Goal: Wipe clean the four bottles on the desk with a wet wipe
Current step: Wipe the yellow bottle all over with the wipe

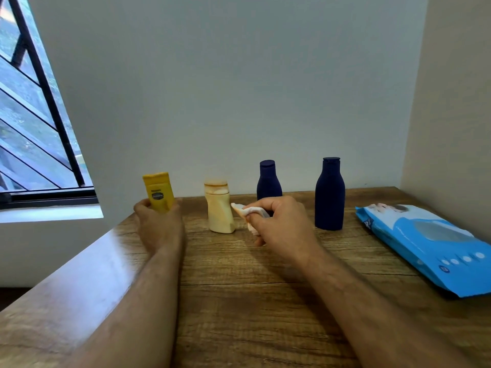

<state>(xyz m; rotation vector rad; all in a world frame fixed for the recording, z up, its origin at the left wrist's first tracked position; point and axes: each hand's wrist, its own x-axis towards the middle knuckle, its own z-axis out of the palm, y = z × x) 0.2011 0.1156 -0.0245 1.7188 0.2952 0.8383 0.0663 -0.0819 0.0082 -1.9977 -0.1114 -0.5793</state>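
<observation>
1. Wooden desk (pixel 239 301), brown grain, standing in a corner of the room; its left edge is catching a pale sheen.
2. Plain pale wall (pixel 225 88) rising behind the desk.
3. Beige side wall (pixel 457 102) meeting it at the right.
4. Window (pixel 29 115) at left with black frame and slanting bars, letting in daylight.
5. White sill (pixel 50 212) lying beneath the window.

Wood-grain desk (pixel 239 301) with a glossy sheen lower left, matt dark-blue plastic bottles (pixel 329 197), smooth yellow plastic bottle (pixel 159 192), glossy blue plastic wipes pack (pixel 430 245), crumpled soft wet wipe (pixel 248 212)
</observation>
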